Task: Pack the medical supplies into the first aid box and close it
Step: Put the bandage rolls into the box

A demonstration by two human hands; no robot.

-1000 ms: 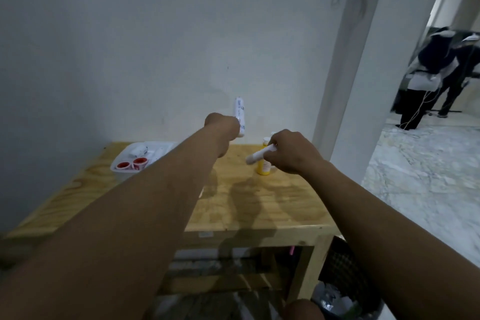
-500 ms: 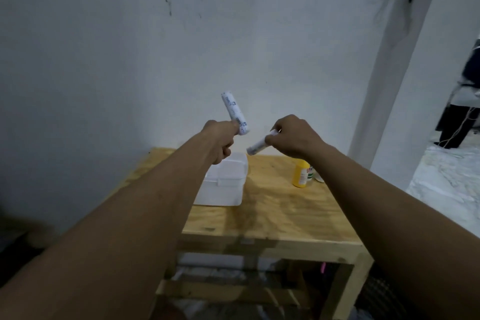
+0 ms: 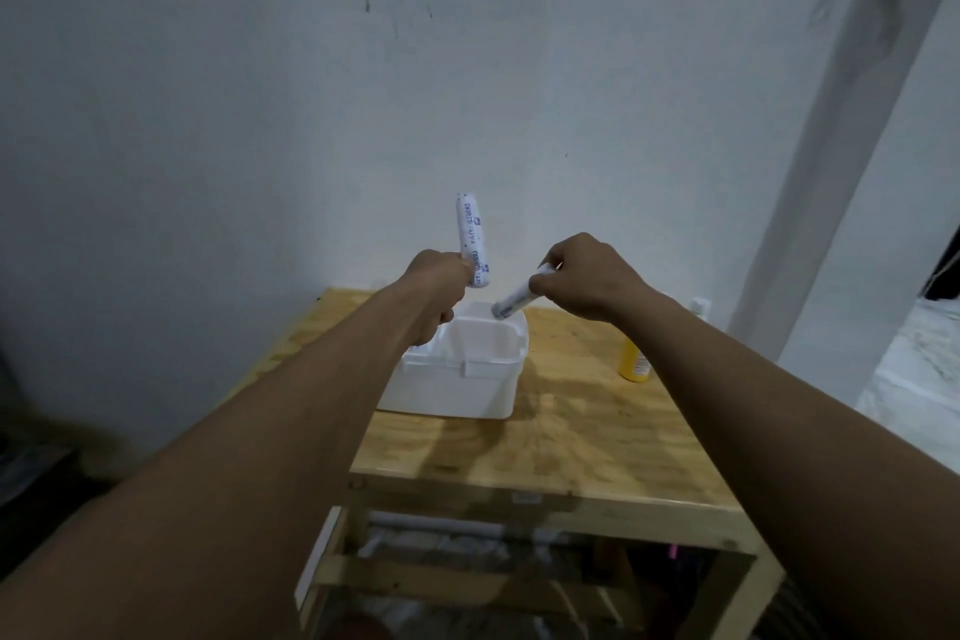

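Observation:
A white first aid box stands on the wooden table, partly hidden behind my left forearm. My left hand grips a white wrapped roll with blue print, held nearly upright above the box. My right hand holds a second white roll that slants down to the left, its lower end over the box's far right corner. The two rolls are apart. Whether the box's lid is open I cannot tell.
A yellow bottle stands on the table to the right of the box, with a small white bottle top behind my right arm. A white wall rises right behind the table. A lower shelf holds clutter.
The view has swung left, so the box now sits under my hands and the yellow bottle lies to the right. Both hands have carried their rolls over the box; the left roll stands straighter.

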